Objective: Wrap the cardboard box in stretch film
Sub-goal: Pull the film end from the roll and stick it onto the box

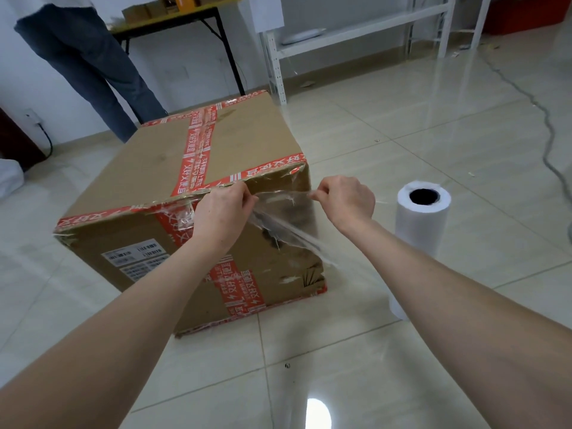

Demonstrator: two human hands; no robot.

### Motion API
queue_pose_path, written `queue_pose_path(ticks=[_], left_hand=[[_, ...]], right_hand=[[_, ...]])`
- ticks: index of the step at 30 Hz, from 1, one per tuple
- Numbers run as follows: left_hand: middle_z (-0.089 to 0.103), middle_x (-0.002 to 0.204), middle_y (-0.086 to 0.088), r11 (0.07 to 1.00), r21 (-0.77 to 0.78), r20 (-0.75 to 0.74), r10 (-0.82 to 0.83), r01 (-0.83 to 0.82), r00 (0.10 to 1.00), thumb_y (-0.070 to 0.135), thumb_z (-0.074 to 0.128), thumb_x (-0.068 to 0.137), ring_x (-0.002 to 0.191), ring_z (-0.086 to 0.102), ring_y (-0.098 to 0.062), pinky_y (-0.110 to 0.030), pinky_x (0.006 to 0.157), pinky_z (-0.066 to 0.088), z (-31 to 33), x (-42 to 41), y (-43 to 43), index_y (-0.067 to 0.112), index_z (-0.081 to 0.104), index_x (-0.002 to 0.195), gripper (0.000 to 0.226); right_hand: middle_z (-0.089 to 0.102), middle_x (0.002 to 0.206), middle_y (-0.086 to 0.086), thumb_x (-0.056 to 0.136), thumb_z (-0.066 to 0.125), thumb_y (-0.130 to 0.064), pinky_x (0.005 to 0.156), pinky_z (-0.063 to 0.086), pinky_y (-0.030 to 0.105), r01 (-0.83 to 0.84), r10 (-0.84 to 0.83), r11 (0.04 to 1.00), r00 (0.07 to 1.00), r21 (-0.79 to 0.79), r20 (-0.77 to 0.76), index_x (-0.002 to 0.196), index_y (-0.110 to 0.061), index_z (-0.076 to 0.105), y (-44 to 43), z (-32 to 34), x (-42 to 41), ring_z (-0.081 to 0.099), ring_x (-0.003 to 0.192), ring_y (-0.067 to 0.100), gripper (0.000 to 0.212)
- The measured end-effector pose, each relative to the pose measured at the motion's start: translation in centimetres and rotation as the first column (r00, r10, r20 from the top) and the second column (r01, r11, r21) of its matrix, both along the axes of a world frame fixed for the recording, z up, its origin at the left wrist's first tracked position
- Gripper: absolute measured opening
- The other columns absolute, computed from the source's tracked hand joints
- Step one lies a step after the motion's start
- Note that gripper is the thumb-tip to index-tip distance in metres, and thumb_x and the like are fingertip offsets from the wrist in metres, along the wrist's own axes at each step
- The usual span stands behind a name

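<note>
A big cardboard box (148,178) with red printed tape stands on the tiled floor. In front of its near upper edge, my left hand (221,216) and my right hand (346,204) each pinch one end of a sheet of clear stretch film (283,212), held spread between them against the box's front face. The film trails down and to the right, bunched into a strand. An upright white roll of stretch film (419,230) stands on the floor right of the box, behind my right forearm.
Another person's legs in jeans (89,66) stand behind the box at the back left. A black-legged folding table (173,21) and a white metal shelf rack (356,29) line the back wall. A dark cable (544,119) snakes across the floor on the right.
</note>
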State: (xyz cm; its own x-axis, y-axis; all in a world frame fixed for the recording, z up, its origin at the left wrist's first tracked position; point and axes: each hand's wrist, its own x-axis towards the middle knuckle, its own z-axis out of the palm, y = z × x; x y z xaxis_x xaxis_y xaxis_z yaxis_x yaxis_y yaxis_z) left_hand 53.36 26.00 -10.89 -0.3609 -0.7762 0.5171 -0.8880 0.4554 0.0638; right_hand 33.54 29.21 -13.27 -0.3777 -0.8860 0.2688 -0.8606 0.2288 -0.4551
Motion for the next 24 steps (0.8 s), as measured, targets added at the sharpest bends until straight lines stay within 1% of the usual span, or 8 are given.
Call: queue_pose_path(ticks=[7,10,12,14,16,18,19,24], left_hand=[[0.059,0.089,-0.004,0.984,-0.149,0.085,0.107,-0.094,0.991,0.028,0.055,0.095,0.070,0.053,-0.020,-0.029,0.054,0.037,0.9,0.4,0.8,0.015,0.055,0.105,0.016],[0.056,0.091,-0.010,0.924,-0.341,0.283,-0.073,0.171,0.956,0.011,0.068,0.079,0.069,0.050,-0.021,-0.025,0.048,0.033,1.0,-0.7,1.3,0.010,0.061,0.102,0.024],[0.061,0.089,-0.011,0.791,-0.299,0.557,-0.309,0.533,0.771,0.009,0.069,0.068,0.072,0.057,-0.023,-0.026,0.051,0.044,-0.2,-2.4,1.0,0.009,0.068,0.094,0.026],[0.067,0.102,-0.011,0.650,-0.153,0.717,-0.445,0.745,0.536,0.010,0.070,0.070,0.092,0.065,-0.027,-0.036,0.077,0.056,-1.9,-3.6,-0.8,0.008,0.070,0.100,0.030],[0.051,0.140,-0.012,0.677,-0.115,0.865,-0.292,0.727,0.409,0.020,0.058,0.084,0.134,0.044,-0.027,-0.042,0.115,0.030,-2.7,-3.1,-3.2,0.009,0.053,0.134,0.051],[0.009,0.159,-0.012,0.717,-0.142,0.970,-0.037,0.683,0.241,0.029,0.039,0.095,0.145,-0.005,-0.026,-0.044,0.115,-0.007,-2.2,-1.8,-5.3,0.006,0.008,0.151,0.068],[-0.003,0.159,-0.013,0.730,-0.150,0.985,0.051,0.667,0.166,0.031,0.034,0.097,0.142,-0.016,-0.028,-0.045,0.112,-0.013,-1.7,-1.4,-5.8,0.005,-0.005,0.149,0.071],[-0.012,0.157,-0.021,0.695,-0.073,0.996,0.090,0.715,0.014,0.032,0.030,0.099,0.143,-0.018,-0.034,-0.051,0.108,-0.019,-1.2,-1.8,-5.9,-0.002,-0.020,0.144,0.076]], right_hand=[[0.064,0.082,0.002,0.092,0.048,-0.054,0.065,0.037,0.029,0.040,-0.040,0.999,0.999,-0.029,-0.003,0.085,-0.020,0.067,-1.3,0.5,0.7,0.058,0.076,0.024,0.040],[0.068,0.091,0.006,0.093,0.047,-0.054,0.068,0.037,0.031,0.018,-0.019,0.999,0.999,-0.043,-0.031,0.088,-0.019,0.068,-1.6,0.8,0.5,0.060,0.083,0.028,0.041],[0.069,0.094,0.008,0.092,0.048,-0.053,0.071,0.038,0.033,0.010,-0.012,0.999,0.999,-0.053,-0.047,0.088,-0.019,0.068,-1.7,0.5,0.1,0.061,0.089,0.030,0.040],[0.070,0.094,0.008,0.090,0.050,-0.056,0.073,0.039,0.032,0.018,-0.023,0.997,0.997,-0.072,-0.068,0.090,-0.020,0.070,-1.9,0.3,-0.3,0.062,0.091,0.030,0.041],[0.070,0.093,0.008,0.088,0.052,-0.058,0.073,0.040,0.032,0.019,-0.026,0.996,0.996,-0.083,-0.084,0.092,-0.021,0.071,-2.0,0.3,-0.6,0.063,0.091,0.029,0.042],[0.071,0.092,0.009,0.087,0.053,-0.058,0.071,0.038,0.031,0.015,-0.025,0.996,0.994,-0.091,-0.102,0.092,-0.020,0.071,-2.2,0.4,-0.8,0.063,0.089,0.030,0.043],[0.071,0.092,0.008,0.088,0.053,-0.058,0.071,0.037,0.031,0.016,-0.025,0.996,0.994,-0.088,-0.102,0.093,-0.020,0.071,-2.2,0.4,-0.9,0.063,0.089,0.030,0.042],[0.067,0.101,0.001,0.086,0.062,-0.044,0.084,0.039,0.037,0.066,-0.077,0.977,0.996,-0.205,-0.044,0.102,-0.020,0.066,-1.4,-0.5,-0.4,0.057,0.100,0.027,0.029]])
